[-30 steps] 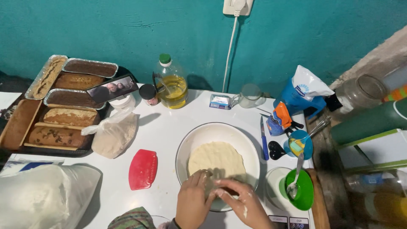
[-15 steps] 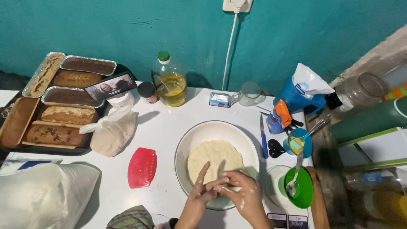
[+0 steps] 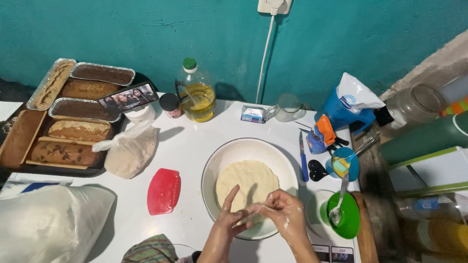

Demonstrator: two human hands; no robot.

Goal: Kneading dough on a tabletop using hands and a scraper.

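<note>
A: Start at your left. What's there?

B: A white sack [image 3: 51, 221] at the near corner, and behind it a tray [image 3: 12, 165] of loaves [image 3: 63, 152] in foil pans. A tied bag [image 3: 130, 151] and a red scraper [image 3: 164, 191] lie further in, well apart from your hands.

A: And the middle?

B: An oil bottle [image 3: 196, 92] stands at the back by the wall. In front of you sits the white bowl [image 3: 214, 160], with the dough [image 3: 251, 178] lying flat in it as a round disc, so it has no long axis to speak of.

A: Where are your hands?

B: Both are over the bowl's near rim. Your left hand [image 3: 228, 219] has its fingers spread and pointing up and away; your right hand [image 3: 285, 210] is curled beside it, and its fingertips meet the left ones. They are together, rubbing or picking at bits of dough stuck on them, and neither is clamped on a tool. I cannot tell whether a pinch of dough is held between them.

A: Which way does the dough lie from them?

B: Straight ahead, just beyond the fingertips and partly beneath them. Both hands are about equally near.

A: And to your right?

B: A blue knife [image 3: 302, 158], a blue cup [image 3: 347, 163], a green bowl [image 3: 352, 214] with a spoon [image 3: 339, 204] and a blue flour bag [image 3: 353, 104].
</note>
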